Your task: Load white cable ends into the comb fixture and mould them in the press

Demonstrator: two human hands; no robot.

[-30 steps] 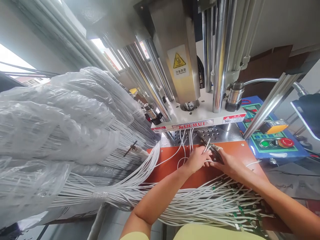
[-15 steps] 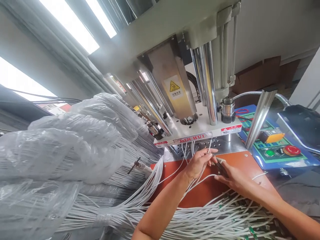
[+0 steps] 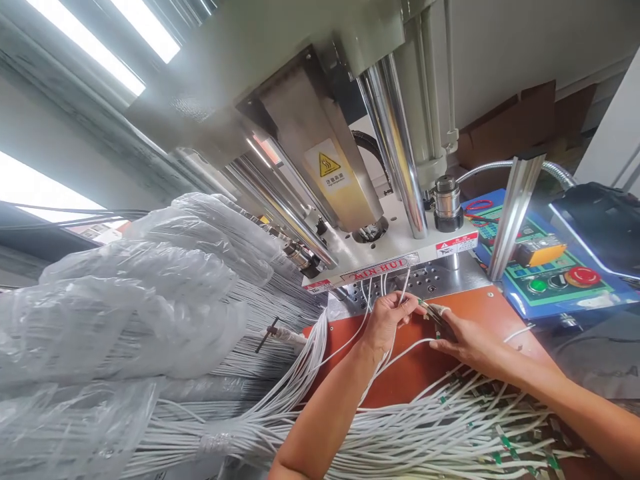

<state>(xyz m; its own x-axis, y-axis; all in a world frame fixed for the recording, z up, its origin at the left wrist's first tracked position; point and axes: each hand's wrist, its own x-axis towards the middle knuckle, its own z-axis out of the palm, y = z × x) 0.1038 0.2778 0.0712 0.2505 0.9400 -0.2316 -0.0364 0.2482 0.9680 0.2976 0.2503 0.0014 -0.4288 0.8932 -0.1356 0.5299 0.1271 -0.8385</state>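
My left hand [image 3: 389,319] is closed on white cables at the front of the press [image 3: 360,263], fingers pinched together. Just right of it, my right hand [image 3: 457,337] is closed round small metal and green pieces [image 3: 434,313], whose exact shape is hard to make out. A white cable [image 3: 407,347] runs to my right hand's fingers. Both hands are above the orange board [image 3: 465,303]. Other white cables hang from under the press plate. Many white cables with green ends [image 3: 500,437] lie along the board's near edge.
Plastic-wrapped cable bundles [image 3: 120,313] fill the left side. A blue control box [image 3: 570,287] with green and red buttons is at the right, beside an upright metal profile [image 3: 517,213]. A T-shaped handle [image 3: 267,335] sticks out left of the board.
The view has shifted slightly. My left hand has moved a little left, away from my right hand, and the gap between them is wider, showing more of the metal and green pieces.
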